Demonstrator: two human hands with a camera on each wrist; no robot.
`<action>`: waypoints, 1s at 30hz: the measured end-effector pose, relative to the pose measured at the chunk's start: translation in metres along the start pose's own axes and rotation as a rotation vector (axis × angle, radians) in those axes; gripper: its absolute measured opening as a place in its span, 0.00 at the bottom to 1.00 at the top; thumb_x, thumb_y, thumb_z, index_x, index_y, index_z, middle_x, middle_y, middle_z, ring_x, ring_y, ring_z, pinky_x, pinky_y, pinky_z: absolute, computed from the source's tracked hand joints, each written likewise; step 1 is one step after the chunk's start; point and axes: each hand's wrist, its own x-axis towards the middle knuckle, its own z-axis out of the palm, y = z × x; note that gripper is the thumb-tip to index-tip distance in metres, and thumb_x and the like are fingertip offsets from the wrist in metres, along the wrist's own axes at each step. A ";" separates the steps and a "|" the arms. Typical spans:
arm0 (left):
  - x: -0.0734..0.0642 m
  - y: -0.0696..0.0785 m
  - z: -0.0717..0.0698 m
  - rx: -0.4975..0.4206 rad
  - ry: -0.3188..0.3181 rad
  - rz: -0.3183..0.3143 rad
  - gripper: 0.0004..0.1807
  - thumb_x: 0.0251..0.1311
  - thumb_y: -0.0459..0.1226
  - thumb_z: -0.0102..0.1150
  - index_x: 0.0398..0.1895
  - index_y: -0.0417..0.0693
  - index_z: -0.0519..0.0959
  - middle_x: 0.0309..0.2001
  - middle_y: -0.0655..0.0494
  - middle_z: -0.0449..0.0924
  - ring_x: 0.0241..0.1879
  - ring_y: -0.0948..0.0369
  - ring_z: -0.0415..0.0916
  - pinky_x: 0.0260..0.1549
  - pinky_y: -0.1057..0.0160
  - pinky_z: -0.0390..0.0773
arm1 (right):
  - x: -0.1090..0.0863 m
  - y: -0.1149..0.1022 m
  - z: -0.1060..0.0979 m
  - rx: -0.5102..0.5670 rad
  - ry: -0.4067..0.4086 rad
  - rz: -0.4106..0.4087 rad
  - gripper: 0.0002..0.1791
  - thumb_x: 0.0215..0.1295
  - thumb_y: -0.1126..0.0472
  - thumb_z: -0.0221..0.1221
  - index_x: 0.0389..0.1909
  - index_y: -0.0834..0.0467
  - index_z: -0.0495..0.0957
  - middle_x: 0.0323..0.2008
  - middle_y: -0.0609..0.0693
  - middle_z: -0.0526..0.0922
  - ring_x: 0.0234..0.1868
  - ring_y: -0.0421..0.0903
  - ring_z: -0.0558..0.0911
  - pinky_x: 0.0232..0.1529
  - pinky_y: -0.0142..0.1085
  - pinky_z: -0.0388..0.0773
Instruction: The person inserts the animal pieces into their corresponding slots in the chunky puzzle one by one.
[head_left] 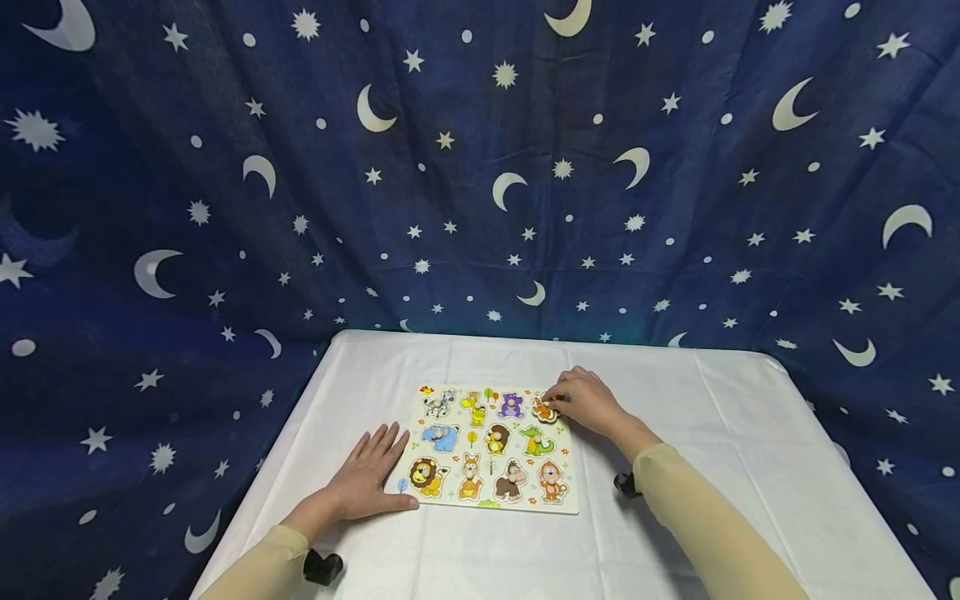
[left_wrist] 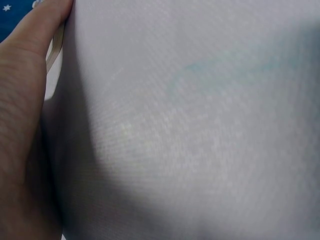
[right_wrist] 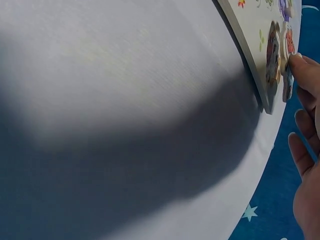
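Observation:
A wooden animal puzzle board lies on the table, with knobbed pieces such as a lion, a blue elephant and a green crocodile in it. At its far right corner, my right hand pinches an orange animal puzzle piece. The right wrist view shows this piece raised off the board, its recess beside it; its exact animal is hard to make out. My left hand lies flat with spread fingers along the board's left edge, the thumb by the near left corner.
A white cloth covers the table. Behind it and at the sides hangs a dark blue curtain with moons and stars. A black wrist device shows below the left wrist, another by the right.

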 end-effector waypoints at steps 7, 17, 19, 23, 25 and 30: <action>-0.002 -0.001 -0.002 0.013 -0.029 -0.013 0.67 0.51 0.78 0.54 0.84 0.48 0.46 0.83 0.45 0.38 0.81 0.47 0.33 0.77 0.43 0.34 | 0.007 0.001 -0.006 -0.024 -0.034 -0.093 0.06 0.63 0.55 0.71 0.40 0.44 0.92 0.31 0.36 0.77 0.36 0.39 0.69 0.39 0.38 0.71; -0.003 -0.001 0.000 -0.012 0.012 0.009 0.66 0.52 0.77 0.56 0.83 0.46 0.50 0.82 0.43 0.41 0.81 0.44 0.36 0.77 0.40 0.37 | 0.012 0.002 -0.009 -0.024 -0.063 -0.140 0.07 0.61 0.58 0.73 0.39 0.44 0.92 0.31 0.35 0.76 0.36 0.39 0.69 0.39 0.37 0.73; -0.003 0.000 0.000 -0.013 0.018 0.013 0.65 0.52 0.76 0.57 0.83 0.46 0.50 0.82 0.43 0.41 0.81 0.44 0.37 0.76 0.40 0.38 | 0.012 0.003 -0.008 -0.022 -0.065 -0.130 0.07 0.61 0.58 0.73 0.39 0.44 0.93 0.31 0.36 0.76 0.36 0.39 0.69 0.39 0.37 0.72; -0.002 0.001 -0.001 -0.004 0.007 0.014 0.65 0.52 0.77 0.56 0.83 0.46 0.49 0.82 0.43 0.40 0.81 0.44 0.36 0.76 0.40 0.38 | 0.012 0.004 -0.005 -0.012 -0.066 -0.124 0.07 0.60 0.58 0.73 0.39 0.44 0.93 0.31 0.35 0.75 0.36 0.39 0.68 0.39 0.36 0.72; -0.001 0.001 -0.002 0.007 -0.007 0.010 0.65 0.53 0.77 0.54 0.83 0.47 0.48 0.82 0.43 0.39 0.81 0.45 0.35 0.77 0.40 0.37 | 0.012 0.004 -0.004 -0.011 -0.063 -0.133 0.07 0.60 0.58 0.73 0.39 0.44 0.93 0.30 0.35 0.74 0.36 0.38 0.67 0.38 0.36 0.72; 0.000 0.000 -0.002 0.016 -0.015 0.006 0.66 0.52 0.78 0.54 0.84 0.47 0.47 0.83 0.44 0.39 0.81 0.45 0.35 0.77 0.41 0.37 | 0.014 0.005 -0.004 -0.021 -0.045 -0.189 0.08 0.59 0.60 0.74 0.39 0.46 0.93 0.31 0.36 0.75 0.36 0.39 0.68 0.39 0.36 0.72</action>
